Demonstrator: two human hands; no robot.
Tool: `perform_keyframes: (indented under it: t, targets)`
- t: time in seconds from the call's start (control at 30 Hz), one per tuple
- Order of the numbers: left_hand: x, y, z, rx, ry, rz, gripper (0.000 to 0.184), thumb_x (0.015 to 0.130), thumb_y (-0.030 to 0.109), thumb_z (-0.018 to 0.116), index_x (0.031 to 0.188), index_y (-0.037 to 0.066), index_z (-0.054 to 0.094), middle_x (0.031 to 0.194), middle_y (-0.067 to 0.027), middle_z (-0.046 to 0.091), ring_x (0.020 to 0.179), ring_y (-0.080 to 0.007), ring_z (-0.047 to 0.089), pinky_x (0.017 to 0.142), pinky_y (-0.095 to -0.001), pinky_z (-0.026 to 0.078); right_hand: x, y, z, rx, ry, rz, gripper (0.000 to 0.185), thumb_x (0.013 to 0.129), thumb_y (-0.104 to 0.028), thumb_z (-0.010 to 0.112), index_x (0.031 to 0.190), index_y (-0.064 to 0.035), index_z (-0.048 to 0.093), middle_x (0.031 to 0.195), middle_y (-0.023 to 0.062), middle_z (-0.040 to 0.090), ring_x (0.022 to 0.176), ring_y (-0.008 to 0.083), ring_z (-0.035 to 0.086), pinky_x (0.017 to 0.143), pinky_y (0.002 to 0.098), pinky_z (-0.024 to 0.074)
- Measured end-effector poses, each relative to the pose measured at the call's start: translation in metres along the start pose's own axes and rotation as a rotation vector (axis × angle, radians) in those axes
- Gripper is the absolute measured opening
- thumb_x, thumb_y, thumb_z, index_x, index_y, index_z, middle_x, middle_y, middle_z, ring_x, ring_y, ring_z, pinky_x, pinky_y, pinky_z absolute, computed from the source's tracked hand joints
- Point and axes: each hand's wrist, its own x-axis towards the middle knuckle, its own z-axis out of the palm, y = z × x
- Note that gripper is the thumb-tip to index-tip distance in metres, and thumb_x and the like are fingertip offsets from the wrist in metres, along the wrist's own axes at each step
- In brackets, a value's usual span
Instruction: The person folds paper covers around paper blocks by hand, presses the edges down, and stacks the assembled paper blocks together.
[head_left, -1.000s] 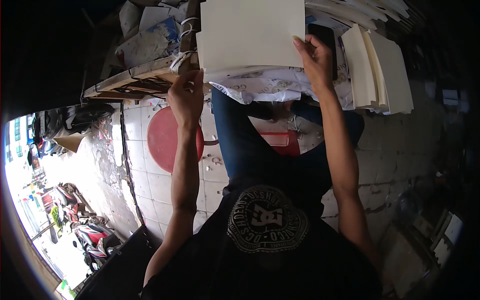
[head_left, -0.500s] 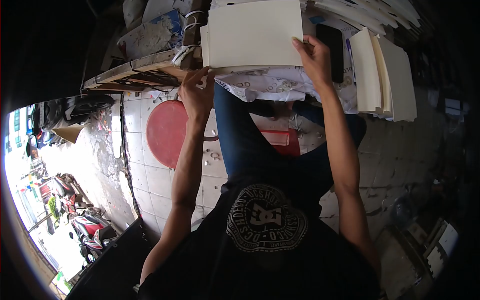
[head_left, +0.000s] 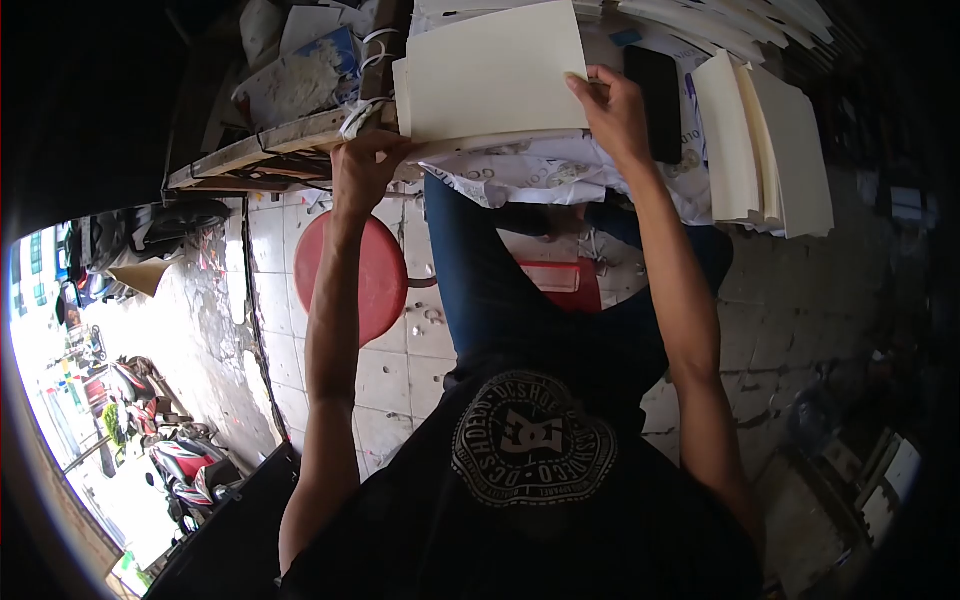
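Observation:
A cream sheet of paper or thin card (head_left: 495, 75) lies at the front of the table, slightly turned, with another pale edge showing beneath its left side. At its lower left corner, my left hand (head_left: 370, 172) is closed, thumb and fingertips pinching the corner. My right hand (head_left: 615, 118) holds the sheet's right edge, thumb on top and the other fingers partly hidden. Just right of that hand lies a black phone-like slab (head_left: 652, 105). White printed wrapping (head_left: 540, 168) covers the table under the sheet and hangs over its front edge.
Folded cream sheets (head_left: 765, 145) are stacked at the table's right. A wooden frame (head_left: 265, 145) with cords and clutter stands at the left. Below are a red round stool (head_left: 380, 280) and a red object (head_left: 565, 285) on the tiled floor. More strips lie at the back.
The cream sheet has shifted a little left and turned slightly, its right side higher. Both my hands have moved left, my left hand further, with its fingers closing on the corner.

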Motion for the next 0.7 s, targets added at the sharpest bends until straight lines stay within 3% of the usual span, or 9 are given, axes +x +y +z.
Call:
perform_keyframes:
  t: [0.27,0.37,0.5,0.7]
  targets:
    - [0.007,-0.01,-0.005,-0.07,-0.124,-0.064,0.014,0.079,0.013,0.078,0.092,0.007,0.078,0.085,-0.0079,0.074,0.071,-0.0151,0.069,0.064,-0.0285,0.051,0.003,-0.003,0.001,-0.048,-0.01,0.005,0.021,0.089,-0.021,0.071,0.092,-0.0008,0.067,0.061,0.0056,0.064,0.053,0.0068,0.052,0.054,0.0259,0.0417]
    - [0.008,-0.015,-0.005,-0.071,-0.137,-0.006,0.014,0.085,0.014,0.071,0.096,0.008,0.077,0.078,-0.0043,0.073,0.067,-0.0077,0.064,0.061,-0.0254,0.049,0.005,0.001,0.003,-0.042,0.015,-0.006,0.022,0.089,-0.021,0.072,0.091,-0.0002,0.066,0.061,0.0056,0.064,0.053,0.0072,0.052,0.054,0.0259,0.0417]
    - [0.011,-0.01,-0.007,-0.103,-0.204,-0.116,0.015,0.086,0.014,0.069,0.097,0.008,0.077,0.071,-0.0021,0.069,0.06,-0.0065,0.058,0.055,-0.025,0.046,0.006,0.002,-0.001,-0.065,-0.005,-0.037,0.024,0.087,-0.023,0.073,0.086,-0.0007,0.066,0.06,0.0052,0.062,0.053,0.0082,0.052,0.054,0.0266,0.0424]
    - [0.011,-0.009,-0.007,-0.1,-0.218,-0.123,0.015,0.086,0.015,0.07,0.097,0.007,0.077,0.073,-0.0027,0.071,0.063,-0.0067,0.06,0.058,-0.0247,0.048,0.007,-0.003,-0.006,-0.154,0.008,-0.063,0.028,0.085,-0.027,0.075,0.082,-0.0008,0.066,0.06,0.0068,0.06,0.054,0.0112,0.054,0.054,0.0281,0.0445]
